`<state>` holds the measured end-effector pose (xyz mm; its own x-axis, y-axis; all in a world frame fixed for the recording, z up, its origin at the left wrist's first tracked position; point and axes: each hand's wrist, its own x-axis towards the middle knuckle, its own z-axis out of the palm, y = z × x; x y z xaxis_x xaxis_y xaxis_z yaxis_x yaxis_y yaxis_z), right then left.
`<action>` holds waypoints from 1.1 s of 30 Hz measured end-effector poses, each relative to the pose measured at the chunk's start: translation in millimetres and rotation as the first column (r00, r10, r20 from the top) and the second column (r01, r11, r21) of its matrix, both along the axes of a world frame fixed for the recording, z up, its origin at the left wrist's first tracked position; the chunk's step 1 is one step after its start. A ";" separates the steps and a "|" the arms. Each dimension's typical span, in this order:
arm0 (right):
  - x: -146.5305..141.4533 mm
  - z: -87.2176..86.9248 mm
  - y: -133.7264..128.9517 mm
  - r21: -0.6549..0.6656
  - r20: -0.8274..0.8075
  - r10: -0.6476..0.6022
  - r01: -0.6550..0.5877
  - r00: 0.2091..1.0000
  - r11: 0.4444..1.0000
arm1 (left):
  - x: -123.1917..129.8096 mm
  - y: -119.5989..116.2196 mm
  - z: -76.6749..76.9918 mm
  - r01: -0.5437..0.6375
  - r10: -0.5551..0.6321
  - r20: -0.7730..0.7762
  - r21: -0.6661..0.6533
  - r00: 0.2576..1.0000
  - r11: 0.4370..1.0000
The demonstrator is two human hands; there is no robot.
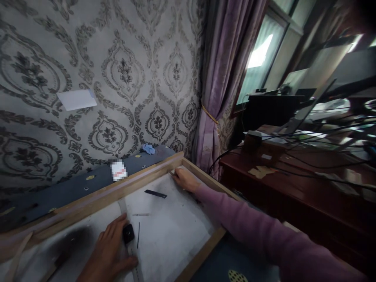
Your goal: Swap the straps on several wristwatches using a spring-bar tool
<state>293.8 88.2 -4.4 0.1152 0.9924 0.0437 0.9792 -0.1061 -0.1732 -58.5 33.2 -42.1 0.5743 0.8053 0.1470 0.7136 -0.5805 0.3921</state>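
Note:
Inside a shallow wooden-framed tray point(155, 169) with a whitish bottom, my left hand point(110, 246) rests with its thumb and fingers apart, beside a small black square device point(128, 234). My right hand point(185, 180) reaches to the far right corner of the frame. Its fingers are curled together near a small pale piece at the inner edge; what they hold is too small to name. Between the hands lie a short black flat strip point(155, 193), a thin light-coloured tool point(141, 214) and a thin dark rod point(138, 235).
A dark blue patterned cloth point(70, 186) lies beyond the frame, carrying a blue crumpled cloth point(148, 149) and a white packet point(118, 170). Patterned wall and a purple curtain point(210, 125) stand behind. At right is a reddish-brown desk point(235, 166) with cables.

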 end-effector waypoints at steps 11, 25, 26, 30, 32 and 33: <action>-4.0 5.7 -1.7 0.171 -0.050 0.083 -0.073 0.995 0.982 | 12.2 -5.6 26.4 -0.039 0.030 -0.047 -0.205 0.998 0.978; -70.1 -2.7 -25.2 0.070 -0.015 0.398 -0.396 0.917 0.916 | 15.7 -8.9 35.9 -0.036 0.047 0.038 -0.252 0.998 0.967; -69.0 -6.2 -24.0 0.071 -0.017 0.413 -0.411 0.910 0.909 | 15.1 -9.0 34.8 -0.021 0.035 0.054 -0.233 0.998 0.972; -62.8 -19.7 -9.3 0.140 -0.068 0.453 -0.441 0.889 0.887 | 9.7 -7.4 31.2 0.042 -0.029 0.088 -0.142 0.996 0.989; -62.9 -19.2 -2.1 0.151 -0.089 0.483 -0.468 0.871 0.871 | 7.0 -6.0 29.9 0.052 -0.040 0.101 -0.117 0.994 0.992; -64.4 -15.6 -1.2 0.164 -0.099 0.503 -0.485 0.858 0.859 | 6.3 -5.6 29.6 0.054 -0.042 0.104 -0.112 0.994 0.992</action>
<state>229.4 87.0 -20.0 -0.3752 0.9065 0.1939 0.8630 0.4179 -0.2840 -52.2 27.6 -12.5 0.5994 0.7922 0.1147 0.6396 -0.5602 0.5264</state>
